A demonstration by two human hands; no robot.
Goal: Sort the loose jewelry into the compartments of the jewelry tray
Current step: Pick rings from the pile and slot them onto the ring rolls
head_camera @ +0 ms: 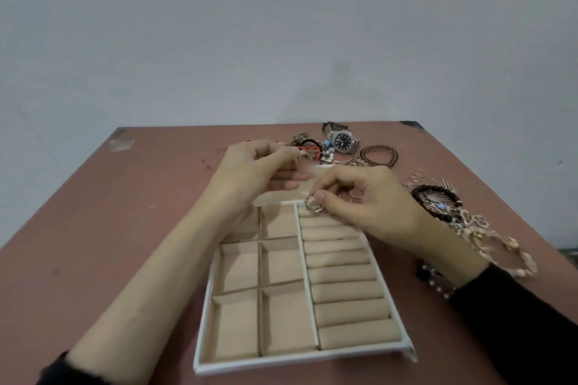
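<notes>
A: Jewelry tray (281,364) on the bench (125,228), compartments look bare. Barely started?
B: Yes. We see right hand (369,200) pinching a ring (312,206) over the ring rolls (341,272), left hand (253,169) pinching a small piece (299,162); pile (331,147) beyond unsorted.

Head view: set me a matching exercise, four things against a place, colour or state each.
Things:
1 watch
2 ring
3 black beads
4 tray

Place, colour or state:
a white rim, beige lining
b pinched in right hand
c on table, right of tray
d far side of table, beyond tray

Pairs: 1-d, 2-b, 3-c, 4-a
</notes>
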